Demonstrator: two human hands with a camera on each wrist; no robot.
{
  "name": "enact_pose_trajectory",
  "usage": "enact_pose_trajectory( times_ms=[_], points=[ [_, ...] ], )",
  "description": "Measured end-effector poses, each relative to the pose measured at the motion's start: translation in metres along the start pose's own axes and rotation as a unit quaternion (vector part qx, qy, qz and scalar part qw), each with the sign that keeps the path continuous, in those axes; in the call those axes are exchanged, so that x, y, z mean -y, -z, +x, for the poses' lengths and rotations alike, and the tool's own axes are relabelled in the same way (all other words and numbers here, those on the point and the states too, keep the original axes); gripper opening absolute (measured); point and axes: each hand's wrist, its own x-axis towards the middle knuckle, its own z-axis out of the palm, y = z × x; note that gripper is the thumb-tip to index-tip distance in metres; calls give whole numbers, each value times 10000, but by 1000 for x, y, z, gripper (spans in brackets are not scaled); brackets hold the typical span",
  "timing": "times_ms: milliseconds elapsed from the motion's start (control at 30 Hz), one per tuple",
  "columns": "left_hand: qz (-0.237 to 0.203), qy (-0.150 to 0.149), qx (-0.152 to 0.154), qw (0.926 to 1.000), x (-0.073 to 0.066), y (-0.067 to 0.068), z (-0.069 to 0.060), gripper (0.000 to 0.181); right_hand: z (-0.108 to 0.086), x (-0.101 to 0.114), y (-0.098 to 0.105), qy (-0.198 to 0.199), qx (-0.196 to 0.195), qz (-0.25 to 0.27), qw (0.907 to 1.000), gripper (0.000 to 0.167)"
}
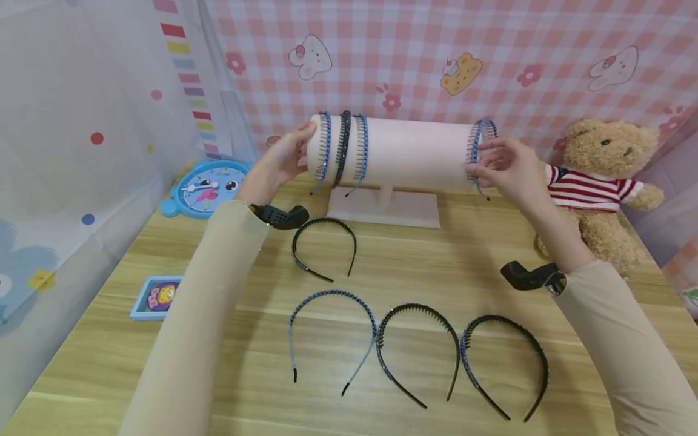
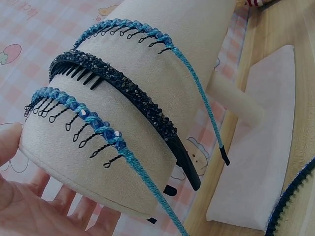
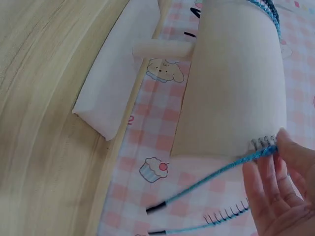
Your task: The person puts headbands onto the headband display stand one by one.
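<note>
A padded roll on a stand carries two blue headbands and a black beaded headband near its left end. My left hand holds that end, thumb on the rim and fingers behind and under it, also seen in the left wrist view. At the roll's right end, my right hand pinches a blue braided headband between thumb and fingers. In the right wrist view this headband lies at the roll's end edge, its black tips hanging free, with the right hand beside the end.
A black headband lies before the stand base. Nearer are a blue headband and two dark ones. A blue clock and small blue frame are at left, a teddy bear at right.
</note>
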Motion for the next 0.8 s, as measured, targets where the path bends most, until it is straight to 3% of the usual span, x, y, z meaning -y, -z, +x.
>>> enact_pose_trajectory(
  times_ms=[67, 167, 267, 333, 433, 533, 633, 700, 800],
  points=[
    [7, 19, -37, 10000, 0, 0, 0, 45, 1, 2, -1, 221, -141, -635, 9976, 39],
    [45, 40, -67, 10000, -1, 0, 0, 47, 2, 5, -2, 181, -279, -1301, 9909, 40],
    [76, 61, -54, 9999, -1, -1, 1, 47, 5, 6, 0, 14, -177, -1486, 9887, 54],
    [95, 73, -74, 9999, -1, -1, 1, 47, 9, 6, 2, 73, 54, -1483, 9889, 71],
    [73, 83, -115, 9999, 0, -1, 1, 47, 18, 5, 8, 358, 730, -1463, 9859, 88],
    [52, 71, -132, 9999, 0, -1, 1, 47, 28, 5, 14, 582, 1547, -1676, 9719, 85],
    [29, 69, -151, 9999, 0, -1, 1, 47, 36, 9, 16, 458, 2125, -1736, 9605, 83],
    [15, 77, -168, 9998, 0, -1, 1, 48, 39, 12, 14, 365, 2228, -1770, 9580, 85],
    [-9, 106, -200, 9997, 0, 0, 2, 49, 41, 18, 9, 566, 2098, -2082, 9536, 85]
  ],
)
